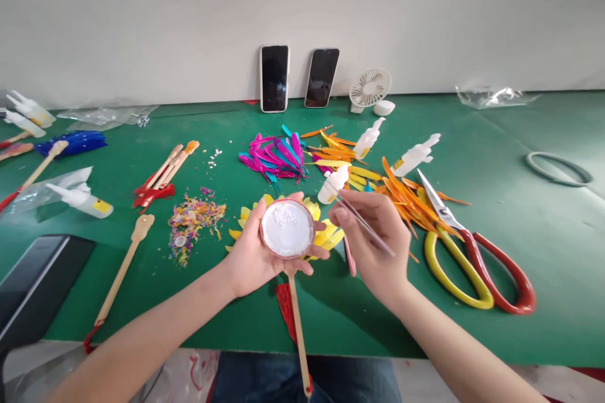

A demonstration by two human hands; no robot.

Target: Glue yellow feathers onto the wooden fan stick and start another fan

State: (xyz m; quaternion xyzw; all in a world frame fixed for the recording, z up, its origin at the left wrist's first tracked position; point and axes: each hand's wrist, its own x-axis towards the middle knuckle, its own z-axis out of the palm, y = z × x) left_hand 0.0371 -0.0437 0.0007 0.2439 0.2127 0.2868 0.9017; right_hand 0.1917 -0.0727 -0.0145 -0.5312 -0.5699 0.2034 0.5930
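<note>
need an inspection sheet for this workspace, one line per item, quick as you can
surface: green tabletop, small white bits scattered near the shreds
job's things: red-rimmed dish holding small white beads, above yellow petals; wooden handle below it, join hidden
clutter: open scissors, loose orange feathers, magenta and blue feathers, white bottles
grippers: bare hands; left hand holds the dish, right hand holds tweezers
cables: nothing seen
surroundings: pale wall behind; two phones and a small fan stand near it
</note>
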